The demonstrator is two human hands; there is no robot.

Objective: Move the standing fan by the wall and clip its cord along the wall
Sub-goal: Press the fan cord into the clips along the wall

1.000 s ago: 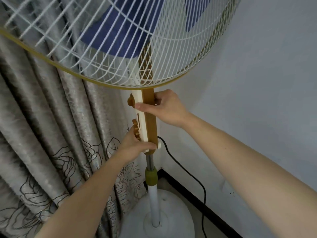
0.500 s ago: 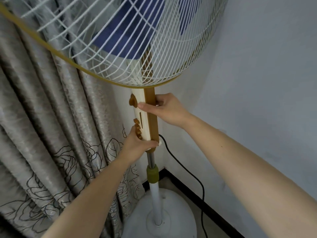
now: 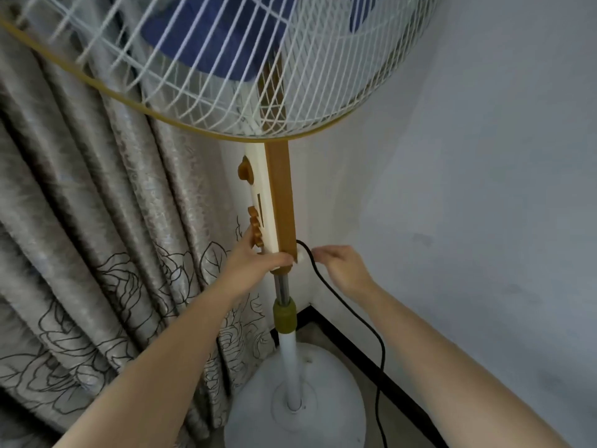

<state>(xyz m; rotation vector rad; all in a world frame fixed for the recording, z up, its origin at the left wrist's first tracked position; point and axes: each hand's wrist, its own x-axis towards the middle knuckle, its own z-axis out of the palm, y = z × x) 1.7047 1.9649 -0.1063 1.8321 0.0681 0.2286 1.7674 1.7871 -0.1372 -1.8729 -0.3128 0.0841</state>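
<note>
The standing fan stands in the room corner, its white wire guard (image 3: 245, 76) overhead and its cream-and-brown control column (image 3: 277, 202) below it. My left hand (image 3: 255, 263) grips the bottom of that column. My right hand (image 3: 342, 266) hovers just right of the column, fingers curled next to the black cord (image 3: 355, 318) where it leaves the column; whether it touches the cord is unclear. The cord hangs down past the round white base (image 3: 336, 415) toward the floor.
A grey flower-patterned curtain (image 3: 97, 237) hangs directly left of the fan. The pale wall (image 3: 484, 189) fills the right, with a black skirting strip (image 3: 371, 360) along its foot. The fan's pole (image 3: 289, 360) rises from the base's middle.
My right hand let go of the top of the control column and dropped down to the cord's exit. My left hand stays on the column's bottom.
</note>
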